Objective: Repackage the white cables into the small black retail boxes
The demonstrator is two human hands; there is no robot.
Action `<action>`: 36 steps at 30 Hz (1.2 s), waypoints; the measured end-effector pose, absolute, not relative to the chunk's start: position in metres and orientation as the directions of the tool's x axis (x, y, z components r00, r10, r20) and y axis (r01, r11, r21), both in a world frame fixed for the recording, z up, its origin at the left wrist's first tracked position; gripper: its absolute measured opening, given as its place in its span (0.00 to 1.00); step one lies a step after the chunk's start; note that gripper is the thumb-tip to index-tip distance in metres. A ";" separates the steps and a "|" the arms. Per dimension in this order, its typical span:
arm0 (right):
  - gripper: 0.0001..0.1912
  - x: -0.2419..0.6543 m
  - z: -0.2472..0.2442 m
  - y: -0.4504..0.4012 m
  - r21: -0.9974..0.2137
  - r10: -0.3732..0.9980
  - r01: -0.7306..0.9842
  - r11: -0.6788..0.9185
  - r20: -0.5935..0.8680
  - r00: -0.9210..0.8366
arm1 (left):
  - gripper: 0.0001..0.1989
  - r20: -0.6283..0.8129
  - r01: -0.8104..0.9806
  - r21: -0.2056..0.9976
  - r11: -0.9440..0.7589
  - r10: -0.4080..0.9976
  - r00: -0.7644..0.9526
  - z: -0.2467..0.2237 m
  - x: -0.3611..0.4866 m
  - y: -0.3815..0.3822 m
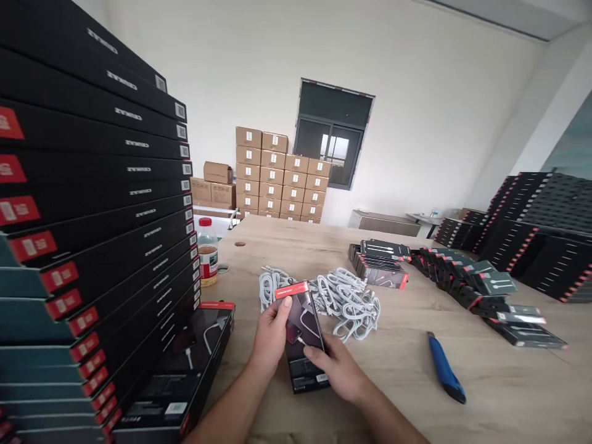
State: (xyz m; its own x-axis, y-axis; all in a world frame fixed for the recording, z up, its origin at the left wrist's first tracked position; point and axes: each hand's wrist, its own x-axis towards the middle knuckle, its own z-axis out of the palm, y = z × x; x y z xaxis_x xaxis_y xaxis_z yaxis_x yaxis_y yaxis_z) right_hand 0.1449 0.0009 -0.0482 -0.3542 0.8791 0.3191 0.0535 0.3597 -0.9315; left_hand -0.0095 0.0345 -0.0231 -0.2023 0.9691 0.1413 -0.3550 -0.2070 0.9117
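Filling the background, a pale wall (416,92) carries a dark-framed window (330,135), with a block of brown cartons (271,172) stacked nearby, well beyond the work area; the wood-grained tabletop (398,345) spans the foreground. At left rises a tall tower of black boxes (115,185); at far right stand further dark stacks (499,234), and on their nearer side a slanting row of flat boxes (462,271) crosses the surface, a small pile (379,265) lying near its far end. A loose heap of pale grey cables (345,302) occupies the centre, just beyond the hands. Principal relation: the printed box (303,320) lies between the two hands, on the person's side of the heap and hiding part of it, its long axis directed away from the person, the red-banded far end leaning slightly left. The left hand (272,330) is closed on the upper left edge and the right hand (340,367) on the lower right edge, each with its thumb on the printed face and its fingers largely hidden behind; both are in contact, so neither is nearer. Whether the lower end touches the wood cannot be told. Smallest items: a red-capped bottle (208,256) beside the tower, and a blue cutter (446,370) lying apart, to the right of the right hand
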 end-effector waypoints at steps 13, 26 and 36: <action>0.35 0.141 -0.042 -0.004 -0.575 0.754 0.507 0.643 0.591 -0.287 | 0.40 0.450 -0.177 0.860 -0.479 0.875 -0.179 0.003 -0.006 0.009; 0.24 0.168 -0.022 0.006 -0.896 0.835 -0.146 0.420 0.444 -0.323 | 0.37 0.655 0.649 0.187 -0.737 0.586 0.476 0.000 -0.018 0.009; 0.07 0.157 -0.021 0.000 -0.891 0.835 0.006 0.454 0.423 -0.353 | 0.38 0.624 0.694 0.188 -0.695 0.630 0.462 -0.005 -0.011 0.008</action>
State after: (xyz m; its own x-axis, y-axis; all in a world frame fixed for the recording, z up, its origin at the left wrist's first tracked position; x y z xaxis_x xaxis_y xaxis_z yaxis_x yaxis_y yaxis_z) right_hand 0.1567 0.0002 -0.0209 -0.3529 0.8347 0.4227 0.0062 0.4539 -0.8911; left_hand -0.0108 0.0081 -0.0052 0.4620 0.6300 0.6243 0.6942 -0.6949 0.1875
